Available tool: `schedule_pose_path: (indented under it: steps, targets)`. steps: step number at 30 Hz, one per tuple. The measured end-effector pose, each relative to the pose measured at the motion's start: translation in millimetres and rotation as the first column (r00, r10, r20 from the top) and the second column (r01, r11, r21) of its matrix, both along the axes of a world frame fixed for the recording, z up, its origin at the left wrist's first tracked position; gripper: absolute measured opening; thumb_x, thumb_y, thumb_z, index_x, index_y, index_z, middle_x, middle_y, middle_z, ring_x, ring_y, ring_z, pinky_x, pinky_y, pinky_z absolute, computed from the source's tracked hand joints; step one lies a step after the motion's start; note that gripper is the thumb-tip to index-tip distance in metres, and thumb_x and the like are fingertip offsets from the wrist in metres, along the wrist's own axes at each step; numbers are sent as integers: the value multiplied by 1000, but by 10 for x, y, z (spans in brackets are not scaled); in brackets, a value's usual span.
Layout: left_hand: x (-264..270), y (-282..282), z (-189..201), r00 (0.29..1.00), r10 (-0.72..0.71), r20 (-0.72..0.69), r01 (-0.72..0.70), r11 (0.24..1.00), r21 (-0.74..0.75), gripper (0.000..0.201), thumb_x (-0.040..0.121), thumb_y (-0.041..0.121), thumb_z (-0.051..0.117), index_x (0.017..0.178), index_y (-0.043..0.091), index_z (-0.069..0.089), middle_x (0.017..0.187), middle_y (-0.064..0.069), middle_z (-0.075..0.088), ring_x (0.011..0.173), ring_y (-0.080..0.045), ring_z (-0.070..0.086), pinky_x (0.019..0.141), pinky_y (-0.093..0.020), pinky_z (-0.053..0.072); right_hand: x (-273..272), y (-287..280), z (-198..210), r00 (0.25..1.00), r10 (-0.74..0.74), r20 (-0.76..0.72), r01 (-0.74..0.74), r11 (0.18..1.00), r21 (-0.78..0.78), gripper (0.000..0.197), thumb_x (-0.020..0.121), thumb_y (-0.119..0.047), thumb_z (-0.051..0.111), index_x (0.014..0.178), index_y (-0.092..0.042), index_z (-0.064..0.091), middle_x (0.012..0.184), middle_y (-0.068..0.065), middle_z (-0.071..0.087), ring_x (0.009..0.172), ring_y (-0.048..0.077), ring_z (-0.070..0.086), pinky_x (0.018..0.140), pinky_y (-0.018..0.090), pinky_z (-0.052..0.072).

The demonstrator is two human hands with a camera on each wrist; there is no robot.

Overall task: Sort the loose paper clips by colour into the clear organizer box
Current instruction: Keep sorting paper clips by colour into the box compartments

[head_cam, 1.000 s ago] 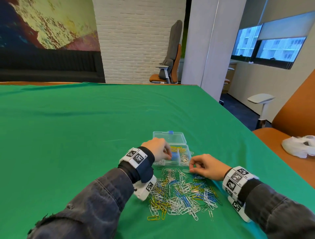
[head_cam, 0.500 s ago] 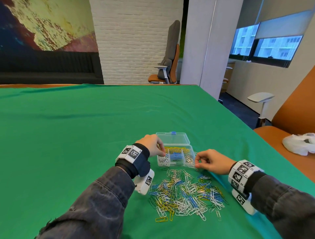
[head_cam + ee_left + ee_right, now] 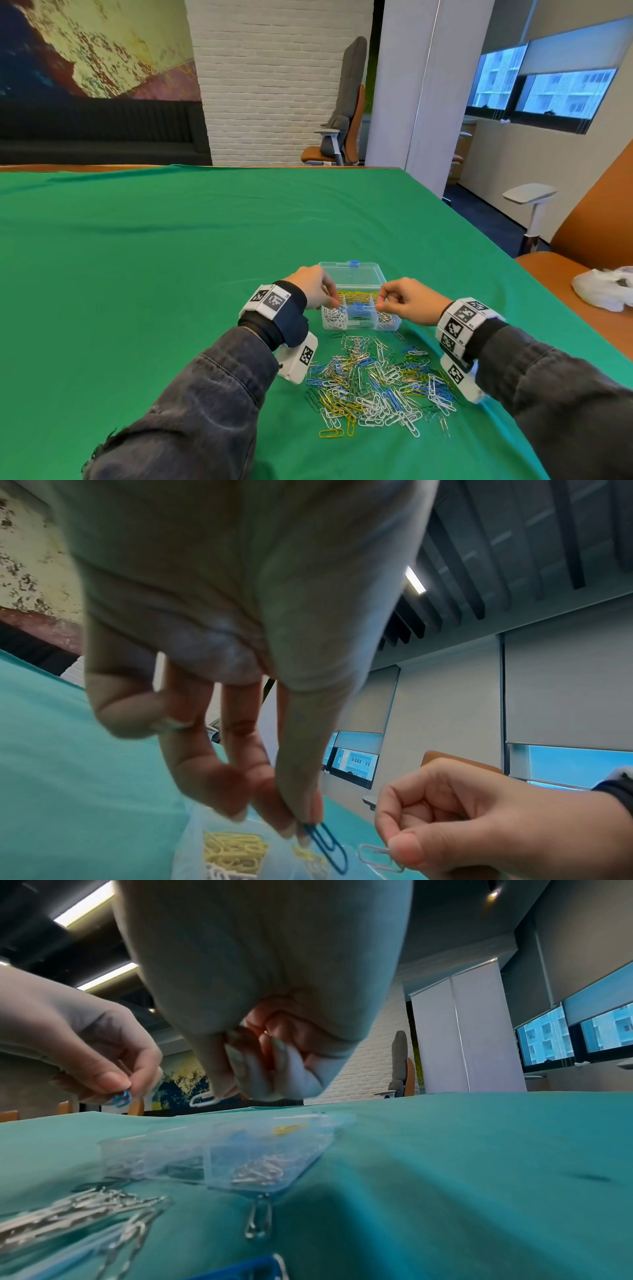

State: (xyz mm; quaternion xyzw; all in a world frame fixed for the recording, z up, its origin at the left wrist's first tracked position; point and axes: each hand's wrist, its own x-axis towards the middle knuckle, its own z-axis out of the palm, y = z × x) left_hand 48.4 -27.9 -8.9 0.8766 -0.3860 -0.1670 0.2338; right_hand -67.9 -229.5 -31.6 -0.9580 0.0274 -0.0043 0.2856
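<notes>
Over the clear box [image 3: 359, 310] on the green table [image 3: 171, 274], the left hand [image 3: 313, 286] pinched a blue clip [image 3: 325, 845] while the right hand [image 3: 409, 301] pinched a white clip [image 3: 378, 857]; loose clips [image 3: 376, 383] lay at the box's 6 o'clock.

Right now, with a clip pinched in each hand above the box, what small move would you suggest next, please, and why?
Probably shift the left hand slightly right and release its blue paper clip into the middle compartment: in the head view it hangs over the white clips at the organizer box's left end, while the blue ones lie in the middle. The right hand pinches a silver paper clip.
</notes>
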Motion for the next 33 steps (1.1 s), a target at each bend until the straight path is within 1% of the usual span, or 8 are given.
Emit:
schedule_pose_path:
  steps: [3,6,10,18,25,29,31,33]
  targets:
    - [-10,10,9,1000,-11,-7,11,999,44,10,87,24,70,92,14,71,86,0,68,65,-9,57,75,-29,52,46,22,19,1000,1,4,-1,1000,-23,12,93,-21,61,82,-17,60,53,-8,45,44,1,37,50,13,36]
    - [-4,17,16,1000,-12,-15,13,998,68,9,88,25,69,90,17,68,82,2,66,65,-8,57,74,-27,50,79,32,32,1000,0,15,1,999,-42,13,94,-23,60,81,-21,57,55,-8,47,45,2,38,50,11,36]
    - [8,23,21,1000,8,-14,-7,997,81,13,87,29,70,86,18,65,81,2,64,68,-10,57,73,-28,48,108,40,41,999,-22,30,24,997,-74,12,94,-24,58,84,-20,56,57,-5,46,50,8,38,51,12,36]
    - [86,99,67,997,72,-3,-71,993,94,21,82,35,75,80,17,63,86,-4,68,77,-17,61,80,-33,52,266,249,65,998,-9,57,11,1000,-25,10,92,-20,62,87,-11,63,62,-6,51,52,5,42,51,9,38]
    - [78,102,52,997,72,2,-72,995,69,19,83,33,75,86,15,69,81,0,68,74,-14,63,75,-29,52,355,415,92,999,13,44,-13,1000,-7,18,92,-24,62,93,-7,68,61,-8,52,51,4,42,52,11,36]
    - [82,88,47,999,49,-17,-49,998,31,15,85,30,72,85,15,70,74,2,66,70,-11,63,64,-23,48,274,390,169,999,24,41,-24,1000,12,22,92,-30,63,95,-10,71,66,-7,58,55,2,46,54,10,37]
    - [67,64,53,999,44,-23,-45,999,-26,14,87,28,71,87,14,71,69,6,63,65,-9,61,58,-20,45,231,376,191,997,61,42,-62,998,32,22,89,-33,66,94,-13,72,78,1,67,64,4,51,62,17,45]
    - [38,31,61,999,36,-37,-39,995,-94,14,88,27,70,88,12,71,67,6,62,60,-4,60,55,-17,43,205,356,201,995,72,66,-75,996,38,20,87,-33,69,90,-14,72,85,8,69,68,9,52,70,27,48]
